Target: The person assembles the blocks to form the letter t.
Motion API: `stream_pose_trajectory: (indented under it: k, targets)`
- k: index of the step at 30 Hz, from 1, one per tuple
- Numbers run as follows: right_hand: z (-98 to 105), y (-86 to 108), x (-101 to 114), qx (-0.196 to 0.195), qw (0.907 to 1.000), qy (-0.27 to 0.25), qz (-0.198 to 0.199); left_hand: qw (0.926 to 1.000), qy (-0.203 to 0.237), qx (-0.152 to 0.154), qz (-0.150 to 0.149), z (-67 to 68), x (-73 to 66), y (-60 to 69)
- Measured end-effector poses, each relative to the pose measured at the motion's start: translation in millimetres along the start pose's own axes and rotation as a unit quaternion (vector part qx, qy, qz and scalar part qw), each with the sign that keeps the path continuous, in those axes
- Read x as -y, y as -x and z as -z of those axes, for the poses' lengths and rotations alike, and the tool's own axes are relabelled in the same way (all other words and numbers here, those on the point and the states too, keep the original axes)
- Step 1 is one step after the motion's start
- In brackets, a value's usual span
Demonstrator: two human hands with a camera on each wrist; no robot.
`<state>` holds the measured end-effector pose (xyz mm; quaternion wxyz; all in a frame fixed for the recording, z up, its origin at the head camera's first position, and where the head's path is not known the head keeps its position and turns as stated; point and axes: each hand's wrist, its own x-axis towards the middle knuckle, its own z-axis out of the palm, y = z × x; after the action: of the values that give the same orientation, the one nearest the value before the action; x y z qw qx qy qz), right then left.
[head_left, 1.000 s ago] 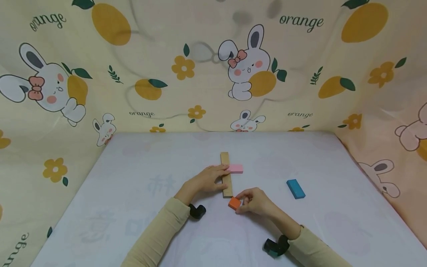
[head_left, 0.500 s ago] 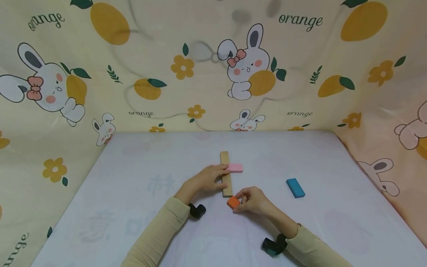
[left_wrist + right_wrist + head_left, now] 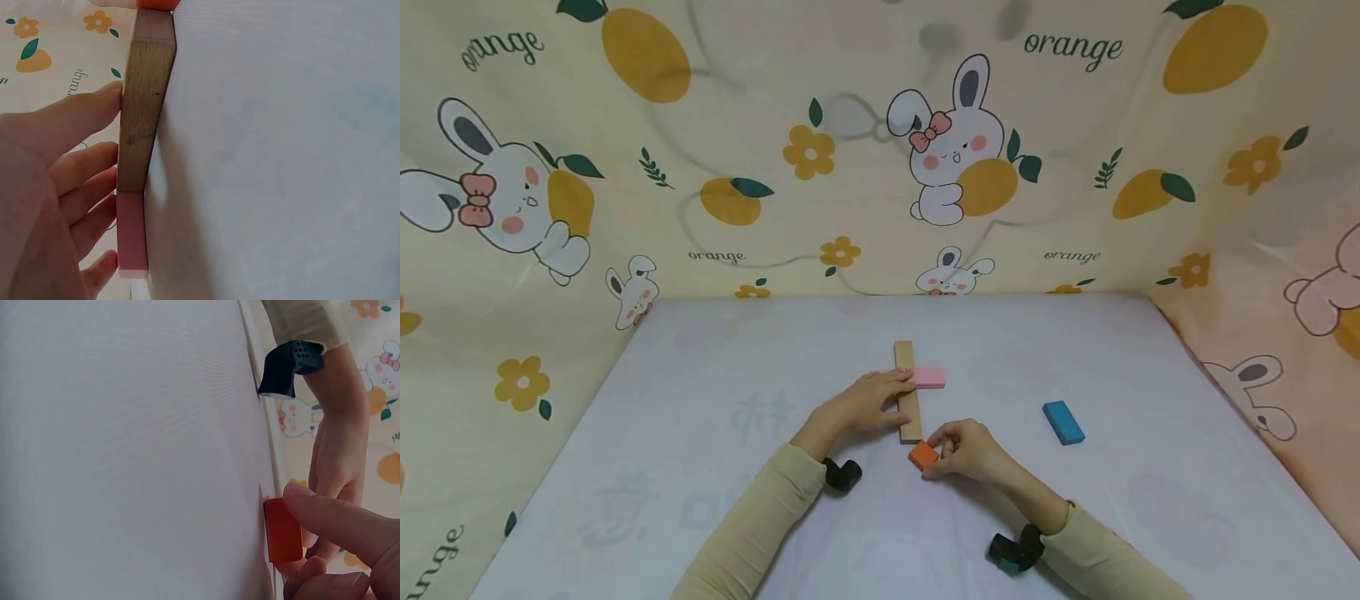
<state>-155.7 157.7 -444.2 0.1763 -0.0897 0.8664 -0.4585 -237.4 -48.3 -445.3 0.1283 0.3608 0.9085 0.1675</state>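
Observation:
My left hand (image 3: pixel 867 402) rests on a line of natural wooden blocks (image 3: pixel 910 427) and a pink block (image 3: pixel 929 378) lying crosswise on or against it. In the left wrist view, the thumb touches the wooden block (image 3: pixel 140 119) while other fingers reach the pink block (image 3: pixel 132 234). Those fingers look relaxed and partly hide where the blocks meet. My right hand (image 3: pixel 972 450) pinches a small orange block (image 3: pixel 922 456) between thumb and fingers, at the near end of the wooden line. The orange block (image 3: pixel 283 531) sits turned at an angle, its corner close to the wood; contact is unclear.
A blue block (image 3: pixel 1063 422) lies apart on the right side of the white-covered table (image 3: pixel 737 358). Black wrist-worn devices (image 3: pixel 1017 552) hang under both forearms. Patterned fabric (image 3: pixel 850 167) with rabbits and oranges rises behind the table and at its sides.
The orange block has shifted slightly left in my right hand's pinch, staying at the near end of the wooden line. My left hand has stayed in place.

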Motion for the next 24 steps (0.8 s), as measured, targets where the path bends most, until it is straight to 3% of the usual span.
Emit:
stream_pose_trajectory:
  k: [15, 24]
  targets:
    - [7.3, 2.9, -1.7, 0.014, 0.9998, -0.012, 0.005, 1.0, 0.003, -0.001, 0.003, -1.2, 0.9, 0.7]
    - [15.9, 5.2, -4.2, -0.022, 0.9995, 0.018, -0.012, 0.9999, -0.007, 0.002, 0.011, -0.2, -0.9, 0.6]
